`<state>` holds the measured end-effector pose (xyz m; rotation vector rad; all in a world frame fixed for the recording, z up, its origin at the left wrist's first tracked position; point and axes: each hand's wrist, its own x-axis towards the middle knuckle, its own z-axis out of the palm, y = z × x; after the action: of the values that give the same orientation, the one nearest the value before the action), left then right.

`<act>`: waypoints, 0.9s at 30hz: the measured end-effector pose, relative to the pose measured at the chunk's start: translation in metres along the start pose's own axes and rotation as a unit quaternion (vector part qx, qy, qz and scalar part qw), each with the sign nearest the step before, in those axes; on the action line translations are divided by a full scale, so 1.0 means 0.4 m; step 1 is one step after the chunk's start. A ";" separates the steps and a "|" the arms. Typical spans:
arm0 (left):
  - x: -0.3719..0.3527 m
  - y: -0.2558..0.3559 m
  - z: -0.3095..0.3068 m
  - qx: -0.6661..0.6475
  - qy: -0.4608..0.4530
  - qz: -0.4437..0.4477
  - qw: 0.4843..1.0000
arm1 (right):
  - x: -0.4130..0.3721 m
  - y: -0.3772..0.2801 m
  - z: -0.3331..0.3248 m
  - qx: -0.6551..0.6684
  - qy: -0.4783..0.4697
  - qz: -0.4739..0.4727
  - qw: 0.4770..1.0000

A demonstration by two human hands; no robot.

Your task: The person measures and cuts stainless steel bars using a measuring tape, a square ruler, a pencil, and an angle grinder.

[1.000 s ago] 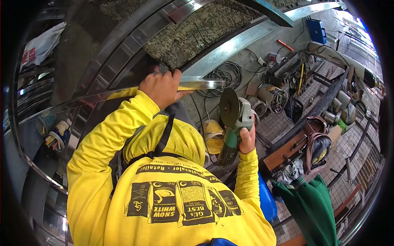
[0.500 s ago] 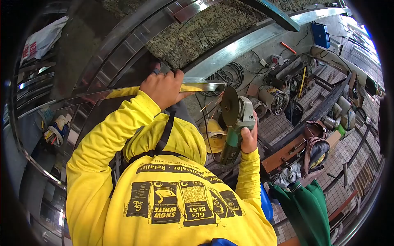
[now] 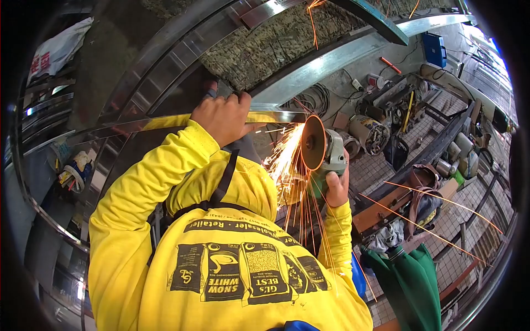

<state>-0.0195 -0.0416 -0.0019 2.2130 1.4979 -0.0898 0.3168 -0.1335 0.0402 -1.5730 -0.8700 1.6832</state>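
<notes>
My left hand (image 3: 222, 118) is closed around a shiny metal bar (image 3: 279, 116), near its right end. In my right hand (image 3: 338, 185) is an angle grinder (image 3: 333, 150), with the thumb lying along its body. The grinder's round disc (image 3: 313, 143) is at the end of the bar, and bright orange sparks (image 3: 287, 160) spray down and left from there. Stray sparks also streak to the right. Between my arms, a yellow cloth (image 3: 243, 182) with a black strap bulges below the bar. Sparks and glare hide part of the grinder's lower body.
A wide metal tube (image 3: 331, 63) runs across the top, beside a rough worn board (image 3: 265, 52). Coiled cable (image 3: 312, 102), a bucket of small parts (image 3: 369, 135) and a blue case (image 3: 434, 49) stand to the right. Green cloth (image 3: 408, 281) hangs at lower right.
The grinder disc has moved slightly right and down and is now throwing sparks; before there were almost none. My left hand has stayed on the bar, shifting slightly right in view.
</notes>
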 end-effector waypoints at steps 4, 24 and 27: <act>-0.001 0.000 -0.001 0.001 0.009 0.002 1.000 | -0.009 0.004 -0.011 0.008 0.005 0.040 0.999; -0.002 -0.003 0.012 0.006 0.025 0.004 1.000 | 0.006 -0.016 -0.002 -0.044 -0.006 0.003 0.999; -0.003 -0.003 0.010 0.002 0.028 0.005 1.000 | 0.008 0.000 -0.017 -0.032 -0.016 0.009 0.999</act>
<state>-0.0201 -0.0439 -0.0056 2.2437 1.5180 -0.0283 0.3233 -0.1308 0.0381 -1.6064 -0.9370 1.7126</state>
